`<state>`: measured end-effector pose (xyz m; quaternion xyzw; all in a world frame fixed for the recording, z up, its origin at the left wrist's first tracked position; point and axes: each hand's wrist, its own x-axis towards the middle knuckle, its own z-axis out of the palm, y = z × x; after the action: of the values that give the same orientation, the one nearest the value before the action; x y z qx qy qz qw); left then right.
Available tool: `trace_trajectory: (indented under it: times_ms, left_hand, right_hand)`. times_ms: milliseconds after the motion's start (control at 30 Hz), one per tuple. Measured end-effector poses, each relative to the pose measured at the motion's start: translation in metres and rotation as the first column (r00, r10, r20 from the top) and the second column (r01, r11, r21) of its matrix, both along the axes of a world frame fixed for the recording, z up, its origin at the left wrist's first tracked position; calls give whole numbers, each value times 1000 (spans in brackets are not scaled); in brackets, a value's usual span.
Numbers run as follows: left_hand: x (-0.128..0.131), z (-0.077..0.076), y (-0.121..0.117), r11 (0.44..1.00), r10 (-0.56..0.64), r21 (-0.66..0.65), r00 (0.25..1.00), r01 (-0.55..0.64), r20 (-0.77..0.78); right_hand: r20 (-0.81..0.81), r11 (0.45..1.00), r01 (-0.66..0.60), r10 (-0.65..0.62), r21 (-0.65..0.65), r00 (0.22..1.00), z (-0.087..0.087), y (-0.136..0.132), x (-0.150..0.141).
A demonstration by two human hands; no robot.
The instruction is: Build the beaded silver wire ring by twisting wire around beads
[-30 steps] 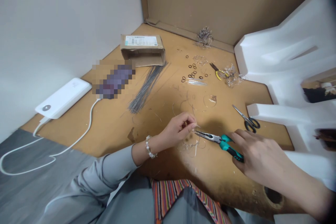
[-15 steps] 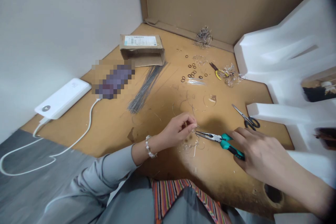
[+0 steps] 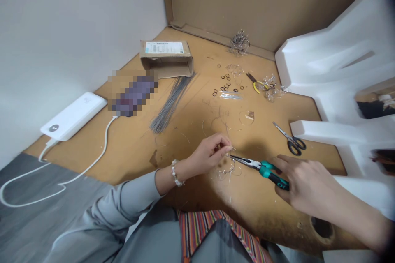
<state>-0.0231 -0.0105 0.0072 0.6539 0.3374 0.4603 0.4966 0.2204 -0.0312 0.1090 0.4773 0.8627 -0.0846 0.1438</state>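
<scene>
Fingers of left hand (image 3: 210,154) pinched thin wire (image 3: 224,171) by long-nose pliers (image 3: 268,171), right hand (image 3: 308,185) wrapped round the handles. Wire bundle (image 3: 171,104) and black rings (image 3: 226,84) lay waiting.

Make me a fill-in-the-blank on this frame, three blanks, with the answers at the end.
The right hand grips long-nose pliers with ____ handles. The left hand wears a bracelet of white ____. The scissors lying on the board have ____ handles.

Missing words: teal; beads; black.
</scene>
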Motion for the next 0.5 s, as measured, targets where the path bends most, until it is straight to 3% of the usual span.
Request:
trace_trajectory:
  times_ms: [133,333,433,500]
  left_hand:
    - [1,-1,-2,998,12,65,1000,-10,-23]
    - [2,-6,-5,953,20,301,998,-3,-55]
    - [1,-5,-4,975,49,220,996,-32,-72]
    - [1,-4,-3,992,68,108,995,-60,-76]
  right_hand:
    - [27,995,53,-51,-79,998,4,-2,-4]
    - [41,983,122,-117,-139,992,11,-5,-11]
    - [43,986,104,-99,-133,994,12,-4,-8]
    - [54,996,63,-60,-56,997,10,-4,-3]
